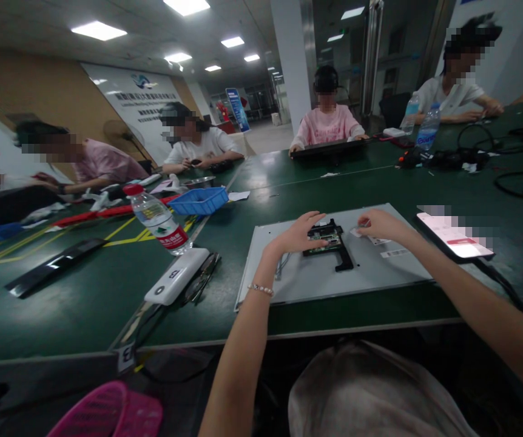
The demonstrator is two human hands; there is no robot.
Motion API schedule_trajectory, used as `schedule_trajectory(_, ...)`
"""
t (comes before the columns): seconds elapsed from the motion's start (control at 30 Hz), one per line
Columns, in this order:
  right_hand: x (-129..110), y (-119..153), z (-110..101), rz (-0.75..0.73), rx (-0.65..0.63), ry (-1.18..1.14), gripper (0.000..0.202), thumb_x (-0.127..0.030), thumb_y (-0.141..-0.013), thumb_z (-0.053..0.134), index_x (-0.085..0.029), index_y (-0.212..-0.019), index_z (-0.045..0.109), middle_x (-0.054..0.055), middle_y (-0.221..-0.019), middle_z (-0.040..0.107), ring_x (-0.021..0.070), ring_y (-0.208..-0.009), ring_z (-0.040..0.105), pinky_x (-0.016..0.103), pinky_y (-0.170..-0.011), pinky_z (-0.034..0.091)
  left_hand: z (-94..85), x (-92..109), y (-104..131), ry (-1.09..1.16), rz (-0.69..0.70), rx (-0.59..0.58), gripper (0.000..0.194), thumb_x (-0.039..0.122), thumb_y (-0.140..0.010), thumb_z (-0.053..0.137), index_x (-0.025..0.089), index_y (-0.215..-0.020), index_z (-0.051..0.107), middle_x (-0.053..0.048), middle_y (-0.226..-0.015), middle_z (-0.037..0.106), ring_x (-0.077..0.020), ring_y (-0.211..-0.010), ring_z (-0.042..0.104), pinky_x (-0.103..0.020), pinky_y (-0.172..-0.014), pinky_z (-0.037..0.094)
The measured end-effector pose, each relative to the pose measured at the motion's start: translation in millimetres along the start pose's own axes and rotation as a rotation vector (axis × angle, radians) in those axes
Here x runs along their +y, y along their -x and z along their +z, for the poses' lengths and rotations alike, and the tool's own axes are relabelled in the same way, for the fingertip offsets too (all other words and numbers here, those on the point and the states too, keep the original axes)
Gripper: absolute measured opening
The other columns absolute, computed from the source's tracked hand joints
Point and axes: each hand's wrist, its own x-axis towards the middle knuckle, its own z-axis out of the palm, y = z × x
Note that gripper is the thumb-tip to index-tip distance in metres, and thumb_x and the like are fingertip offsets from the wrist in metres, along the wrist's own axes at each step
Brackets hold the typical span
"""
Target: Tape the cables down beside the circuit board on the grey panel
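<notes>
Left hand [294, 235] half-open across the circuit board [333, 239], right hand [383, 224] pinched alongside (hold, if any, unclear) — hard pressure beneath the left thumb might crack it.

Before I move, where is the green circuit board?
In the head view, the green circuit board lies right of centre on the grey panel, with the left hand at its left side and the right hand to its right.
</notes>
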Motion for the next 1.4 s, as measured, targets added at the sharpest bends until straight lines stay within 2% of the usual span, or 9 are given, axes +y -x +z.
schedule_trajectory(0.13, 0.7, 1.8, 5.5, -0.026, -0.026, -0.060, 0.025, -0.030, -0.075, 0.068, -0.015, -0.094, 0.071, 0.010, -0.094, 0.072, 0.0225, -0.085, 0.067, 0.028, -0.070, 0.050, 8.9, 7.3, -9.7, -0.049, 0.056, 0.025, 0.057, 0.045, -0.087, 0.052, 0.020, -0.137, 0.042, -0.012, -0.140, 0.043, -0.0266, -0.131, 0.037, -0.043, -0.111, 0.028)
schedule_trajectory(0.27, -2.2, 3.5, 6.4, -0.030, -0.022, -0.124, 0.014, -0.020, -0.075, 0.065, -0.017, -0.087, 0.071, 0.007, -0.090, 0.073, 0.0208, -0.084, 0.067, 0.027, -0.072, 0.050, 13.0, 11.4, -13.5, -0.055, 0.083, 0.045, 0.044, 0.036, -0.089, 0.050, 0.022, -0.131, 0.049, -0.010, -0.130, 0.052, -0.0251, -0.122, 0.045, -0.043, -0.106, 0.034)
schedule_trajectory(0.43, -8.6, 7.7, 0.7, -0.035, -0.002, -0.233, 0.010, -0.018, -0.077, 0.063, -0.018, -0.083, 0.071, 0.005, -0.084, 0.073, 0.0195, -0.081, 0.067, 0.027, -0.072, 0.051, 14.7, 17.3, -15.0, -0.071, 0.131, 0.111, 0.037, 0.028, -0.092, 0.044, 0.019, -0.126, 0.054, -0.009, -0.122, 0.055, -0.0221, -0.116, 0.049, -0.039, -0.104, 0.038)
schedule_trajectory(0.6, -17.9, 13.0, -3.8, -0.017, -0.136, -0.460, 0.019, -0.026, -0.081, 0.061, -0.020, -0.094, 0.072, 0.004, -0.090, 0.073, 0.0179, -0.080, 0.067, 0.026, -0.070, 0.051, 17.0, 21.3, -17.0, -0.070, 0.129, 0.135, 0.040, 0.014, -0.090, 0.035, 0.018, -0.123, 0.057, -0.008, -0.118, 0.057, -0.0208, -0.114, 0.050, -0.036, -0.103, 0.039)
schedule_trajectory(0.77, -25.4, 14.1, 0.8, -0.022, -0.205, -0.483, 0.018, -0.027, -0.082, 0.061, -0.019, -0.092, 0.073, 0.004, -0.087, 0.073, 0.0175, -0.079, 0.067, 0.026, -0.072, 0.051, 19.6, 27.4, -17.6, -0.066, 0.126, 0.096, 0.045, 0.009, -0.086, 0.035, 0.021, -0.123, 0.059, -0.008, -0.115, 0.056, -0.0211, -0.109, 0.052, -0.035, -0.098, 0.041)
schedule_trajectory(1.07, -21.5, 8.5, 13.9, -0.150, -0.155, -0.452, 0.020, -0.031, -0.079, 0.062, -0.018, -0.089, 0.074, 0.003, -0.085, 0.074, 0.0184, -0.077, 0.067, 0.026, -0.072, 0.049, 31.2, 31.6, -22.0, -0.134, 0.199, 0.025, 0.035, 0.018, -0.092, 0.039, 0.022, -0.115, 0.065, -0.008, -0.112, 0.057, -0.0211, -0.107, 0.052, -0.035, -0.098, 0.040)
schedule_trajectory(1.4, -21.2, 9.6, 16.2, -0.131, -0.119, -0.454, 0.022, -0.027, -0.070, 0.067, -0.018, -0.090, 0.073, 0.003, -0.083, 0.074, 0.0197, -0.079, 0.067, 0.028, -0.072, 0.050, 30.3, 33.7, -21.2, -0.186, 0.214, 0.042, 0.029, 0.019, -0.091, 0.044, 0.020, -0.107, 0.068, -0.009, -0.110, 0.058, -0.0198, -0.104, 0.054, -0.033, -0.095, 0.041)
